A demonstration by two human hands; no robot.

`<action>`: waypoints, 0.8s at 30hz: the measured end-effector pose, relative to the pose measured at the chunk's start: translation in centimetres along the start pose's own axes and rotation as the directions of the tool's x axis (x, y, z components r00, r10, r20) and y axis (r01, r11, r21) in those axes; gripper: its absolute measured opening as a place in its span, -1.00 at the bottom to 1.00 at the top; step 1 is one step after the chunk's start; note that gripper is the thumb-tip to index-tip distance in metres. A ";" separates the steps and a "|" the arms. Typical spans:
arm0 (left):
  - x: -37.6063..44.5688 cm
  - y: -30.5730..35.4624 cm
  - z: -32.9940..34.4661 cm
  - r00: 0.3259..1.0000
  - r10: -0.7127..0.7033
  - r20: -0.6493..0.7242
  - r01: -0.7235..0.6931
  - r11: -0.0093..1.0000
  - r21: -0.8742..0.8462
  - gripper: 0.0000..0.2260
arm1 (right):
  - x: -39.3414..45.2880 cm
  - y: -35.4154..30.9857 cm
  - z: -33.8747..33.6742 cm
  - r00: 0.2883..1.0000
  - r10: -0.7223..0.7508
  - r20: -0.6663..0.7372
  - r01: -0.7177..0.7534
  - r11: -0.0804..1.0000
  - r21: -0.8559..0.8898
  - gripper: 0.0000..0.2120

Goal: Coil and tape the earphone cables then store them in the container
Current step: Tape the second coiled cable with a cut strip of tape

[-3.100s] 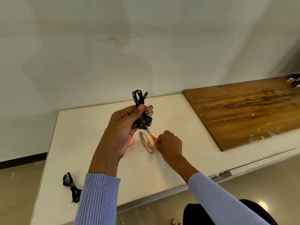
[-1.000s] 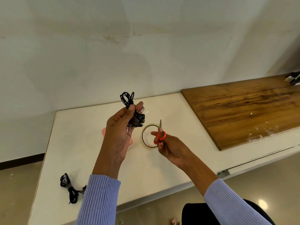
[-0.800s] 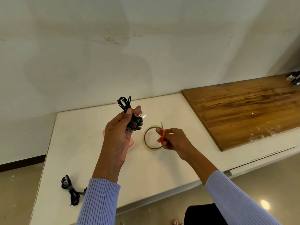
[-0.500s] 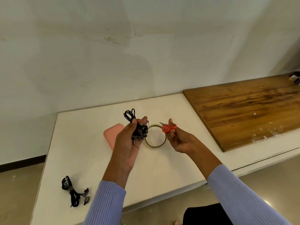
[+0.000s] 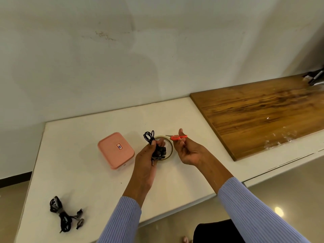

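head view | left hand grips soft, light earphone coil mid-bundle | right hand fingers closed on scissors, frame centre

Two earphone bundles: held bundle, table bundle. One pink container, tape roll, scissors.

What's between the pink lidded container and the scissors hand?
In the head view: the left hand gripping the coiled black earphone cable, over the tape roll.

Head-worn wide view, down over table
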State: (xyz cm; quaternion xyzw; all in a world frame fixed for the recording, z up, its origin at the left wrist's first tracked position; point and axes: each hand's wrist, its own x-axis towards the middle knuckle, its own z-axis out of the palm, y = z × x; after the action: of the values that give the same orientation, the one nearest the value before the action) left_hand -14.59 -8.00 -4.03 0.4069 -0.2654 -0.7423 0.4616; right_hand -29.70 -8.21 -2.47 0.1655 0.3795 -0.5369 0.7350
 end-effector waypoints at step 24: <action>-2.3 4.0 0.5 0.993 0.110 0.043 -0.112 0.993 0.045 -0.80 | -0.5 0.4 -0.4 0.587 -0.766 0.262 0.014 -0.314 -0.949 -0.95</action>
State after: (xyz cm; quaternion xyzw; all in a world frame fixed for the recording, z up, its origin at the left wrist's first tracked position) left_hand -12.56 -7.69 0.14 0.3874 -0.3142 -0.7170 0.4869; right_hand -29.57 -7.48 -2.40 -0.4435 0.8392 -0.2382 0.2059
